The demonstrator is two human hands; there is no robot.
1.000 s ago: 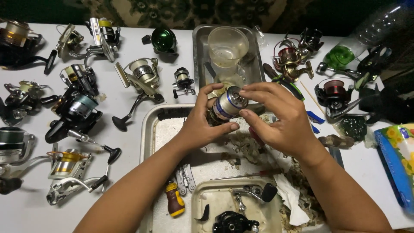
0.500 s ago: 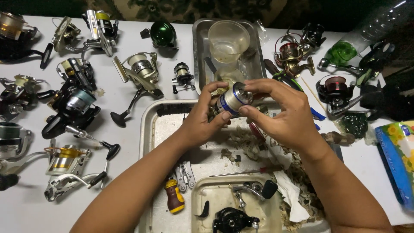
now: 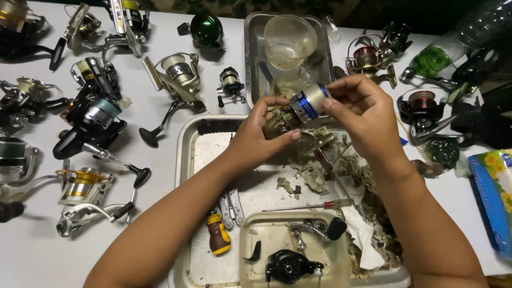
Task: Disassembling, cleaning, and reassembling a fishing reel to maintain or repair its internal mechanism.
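Glossy blue-and-silver metal spool (image 3: 308, 101); dull steel tray (image 3: 188, 144); clear plastic cup (image 3: 290, 40); crumpled paper (image 3: 362, 234).

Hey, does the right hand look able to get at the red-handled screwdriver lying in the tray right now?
Probably not straight away: the right hand is pinching the blue-banded spool of the reel the left hand holds. The red-handled screwdriver itself lies uncovered in the metal tray just below, so once freed, the way looks open.

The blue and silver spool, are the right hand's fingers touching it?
Touching. The head view shows the right hand with its fingers pinched directly on the blue and silver spool, no gap visible.
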